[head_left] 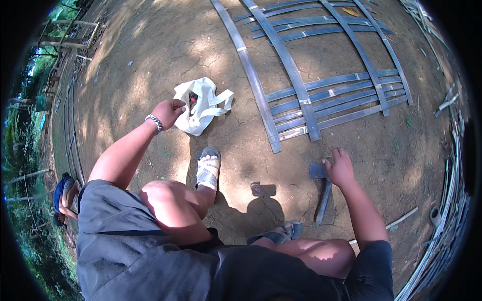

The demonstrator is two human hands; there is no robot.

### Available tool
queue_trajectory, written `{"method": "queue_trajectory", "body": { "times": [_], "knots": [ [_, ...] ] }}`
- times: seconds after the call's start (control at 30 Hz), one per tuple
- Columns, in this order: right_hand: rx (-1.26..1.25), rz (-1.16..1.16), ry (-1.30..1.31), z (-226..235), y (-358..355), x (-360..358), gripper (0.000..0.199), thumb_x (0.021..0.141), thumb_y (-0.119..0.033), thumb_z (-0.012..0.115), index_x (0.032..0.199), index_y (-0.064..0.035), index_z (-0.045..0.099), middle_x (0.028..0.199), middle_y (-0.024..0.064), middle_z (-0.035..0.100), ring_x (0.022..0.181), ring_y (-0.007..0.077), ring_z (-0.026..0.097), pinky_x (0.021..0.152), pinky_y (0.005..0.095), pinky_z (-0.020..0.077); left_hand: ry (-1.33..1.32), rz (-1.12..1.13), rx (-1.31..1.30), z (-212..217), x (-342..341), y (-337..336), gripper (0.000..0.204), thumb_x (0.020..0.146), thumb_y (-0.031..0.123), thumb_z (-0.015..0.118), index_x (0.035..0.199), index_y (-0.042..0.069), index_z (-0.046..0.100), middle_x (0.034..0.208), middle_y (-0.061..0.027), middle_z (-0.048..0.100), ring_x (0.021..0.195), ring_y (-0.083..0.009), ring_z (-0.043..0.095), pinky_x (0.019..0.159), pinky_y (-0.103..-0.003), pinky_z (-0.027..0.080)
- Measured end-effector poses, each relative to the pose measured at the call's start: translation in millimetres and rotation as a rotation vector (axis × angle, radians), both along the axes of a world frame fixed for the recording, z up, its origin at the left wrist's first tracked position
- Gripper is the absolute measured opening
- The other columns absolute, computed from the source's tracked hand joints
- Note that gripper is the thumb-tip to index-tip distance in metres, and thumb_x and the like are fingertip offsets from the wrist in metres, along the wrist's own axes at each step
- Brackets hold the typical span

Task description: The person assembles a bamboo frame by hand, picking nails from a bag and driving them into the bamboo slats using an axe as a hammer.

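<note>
A white cloth tote bag (203,118) sits on the bare earth left of the middle, its mouth gaping and its straps flopped to the right. Inside it, something dark and red shows, too small to name. My left hand (170,113), with a chain bracelet at the wrist, pinches the left edge of the bag's mouth. On the right, my right hand (340,168) hangs beside the head of an axe (324,200) lying on the ground. Its thumb and fingers stand apart and hold nothing. The axe handle points back toward my right foot.
Flat bamboo-like strips (301,95) lie crossed in a lattice ahead to the right. Long thin poles (447,226) are piled along the right rim, near a short hollow tube (435,215). Another person (65,198) is at the far left, by a fence and greenery.
</note>
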State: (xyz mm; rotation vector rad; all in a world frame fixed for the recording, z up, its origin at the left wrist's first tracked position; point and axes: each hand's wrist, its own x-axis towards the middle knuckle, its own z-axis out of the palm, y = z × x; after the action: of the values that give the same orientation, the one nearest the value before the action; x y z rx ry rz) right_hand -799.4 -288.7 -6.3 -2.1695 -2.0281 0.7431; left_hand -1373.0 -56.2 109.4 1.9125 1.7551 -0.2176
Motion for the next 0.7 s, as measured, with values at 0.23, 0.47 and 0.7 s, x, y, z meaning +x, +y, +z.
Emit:
{"method": "queue_trajectory", "body": {
  "times": [0.23,0.47,0.7],
  "knots": [
    [-0.024,-0.223,0.225,-35.2,-7.6,-81.2,0.052,0.093,-0.019,0.076,0.139,-0.0028,0.06,0.13,0.0233,0.062,0.122,0.0411,0.06,0.107,0.0476,0.0479,-0.181,0.316,0.048,-121.3,-27.2,-15.8,0.036,0.098,0.017,0.068,0.131,0.005,0.07,0.114,-0.0137,0.078,0.103,-0.0245,0.073,0.094,-0.036,0.056],
    [-0.209,-0.378,0.289,-2.5,-36.3,-122.7,0.047,0.093,-0.012,0.076,0.136,-0.0012,0.062,0.124,0.0192,0.065,0.114,0.0345,0.065,0.101,0.0422,0.0507,-0.019,0.387,0.365,-183.0,-41.1,-8.6,0.031,0.091,0.015,0.072,0.122,0.009,0.073,0.116,-0.0198,0.073,0.109,-0.0381,0.07,0.096,-0.046,0.055],
    [-0.21,-0.437,0.275,-28.5,-29.6,-165.4,0.044,0.097,-0.012,0.074,0.139,-0.0026,0.062,0.12,0.0145,0.066,0.104,0.0247,0.068,0.093,0.0359,0.0542,0.119,-0.058,0.283,-186.7,-47.8,34.8,0.015,0.095,0.023,0.067,0.1,0.018,0.079,0.1,-0.0124,0.071,0.088,-0.0347,0.073,0.075,-0.049,0.059]
  ]
}}
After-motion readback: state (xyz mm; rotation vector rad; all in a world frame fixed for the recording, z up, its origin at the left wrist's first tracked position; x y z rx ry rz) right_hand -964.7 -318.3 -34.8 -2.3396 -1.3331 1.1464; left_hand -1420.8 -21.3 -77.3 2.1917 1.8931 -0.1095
